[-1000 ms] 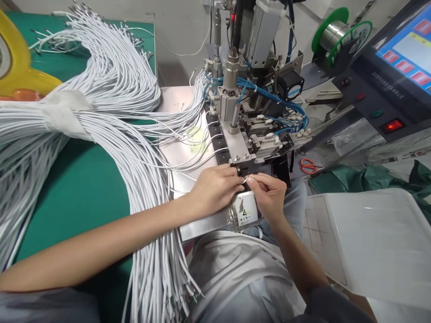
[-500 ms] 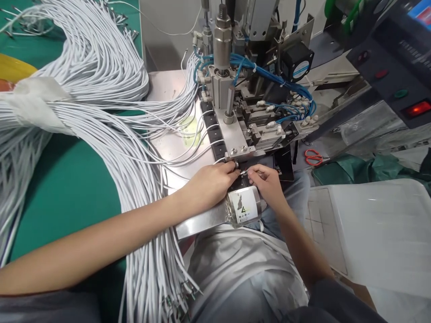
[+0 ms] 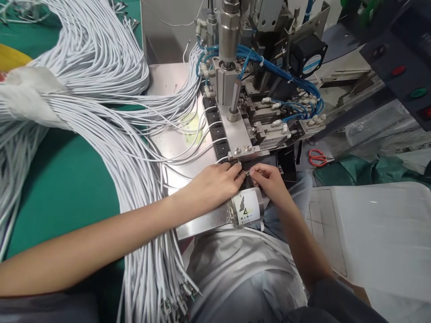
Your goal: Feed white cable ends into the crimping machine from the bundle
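Observation:
Both hands meet at the front of a metal pneumatic machine [image 3: 232,128]. My left hand [image 3: 220,179] is closed, its fingertips around the end of a white cable [image 3: 248,172]; most of that cable is hidden under the hand. My right hand [image 3: 269,179] pinches the thin wires at the cable's tip between thumb and forefinger. Just above the hands, other white cables run into a row of black blocks [image 3: 218,133]. Below the fingers sits a rounded metal cover [image 3: 248,207] with a white label.
A thick bundle of white cables [image 3: 97,130], bound with white wrap [image 3: 30,96], crosses the green table [image 3: 81,170] at left. Red-handled scissors [image 3: 318,158] lie at right, above a white plastic bin [image 3: 373,233]. A control panel [image 3: 404,76] hangs upper right.
The view has shifted a little, so the machine appears farther right. My hands are slightly closer together, and less of the cable tip shows between them.

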### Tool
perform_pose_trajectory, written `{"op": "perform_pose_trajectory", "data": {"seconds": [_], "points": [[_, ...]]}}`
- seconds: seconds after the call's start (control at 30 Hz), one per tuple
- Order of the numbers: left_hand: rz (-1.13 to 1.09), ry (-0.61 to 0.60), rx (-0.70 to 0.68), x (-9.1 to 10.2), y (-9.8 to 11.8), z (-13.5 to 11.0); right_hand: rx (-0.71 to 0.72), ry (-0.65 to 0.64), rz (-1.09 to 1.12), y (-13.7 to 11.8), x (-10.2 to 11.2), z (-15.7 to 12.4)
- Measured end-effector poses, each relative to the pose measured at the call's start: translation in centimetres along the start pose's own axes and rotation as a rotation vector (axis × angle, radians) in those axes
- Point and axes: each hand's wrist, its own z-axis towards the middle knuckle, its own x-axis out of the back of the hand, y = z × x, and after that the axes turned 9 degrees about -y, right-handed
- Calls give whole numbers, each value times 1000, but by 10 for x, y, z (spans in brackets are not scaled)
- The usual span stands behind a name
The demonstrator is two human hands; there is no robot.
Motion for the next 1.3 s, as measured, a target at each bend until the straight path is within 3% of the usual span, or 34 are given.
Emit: {"op": "perform_pose_trajectory", "data": {"seconds": [0.3, 0.97, 1.1, 1.3], "points": [[37, 46, -14, -9, -1, 2, 40, 117, 32, 0, -8, -4], [26, -29, -16, -5, 0, 2, 73, 38, -57, 0, -2, 1], [21, -22, -3, -4, 0, 1, 11, -33, 27, 9, -2, 4], [14, 13, -10, 0, 0, -6, 71, -116, 20, 15, -3, 5]]}}
